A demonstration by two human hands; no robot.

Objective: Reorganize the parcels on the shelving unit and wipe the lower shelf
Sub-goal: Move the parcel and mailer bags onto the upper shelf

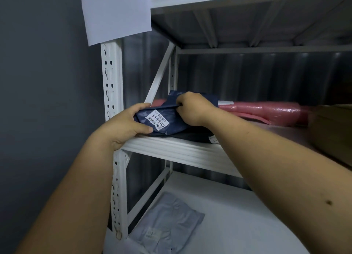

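A grey wall (43,101) fills the left side. Next to it stands the white slotted post (112,82) of the shelving unit, with a white paper sheet (116,11) hanging over its top.

The left hand (127,123) reaches to the front left corner of the middle shelf (171,149). Its fingers (140,107) curl over the top left edge of a navy parcel (167,123) and the thumb presses against the parcel's lower front, so the hand grips it from the left end. The parcel is a soft dark-blue mailer bag, lying at the left front of the middle shelf, with a white label (157,119) reading 67-7-3703 on its near face.

The right hand (192,109) is on the parcel's upper right part, fingers tightly curled and pinching a fold of the bag. Under the parcel lies another dark parcel (198,136), flat on the shelf, with a bit of white label showing at its right edge beside the right forearm.

Behind and to the right, a pink bundle (270,111) wrapped in shiny plastic lies along the back of the same shelf. At the far right edge a brown box (331,128) sits on that shelf, blurred.

On the lower shelf (238,215), near its left front, a pale grey parcel (167,221) lies flat, well apart from both hands.
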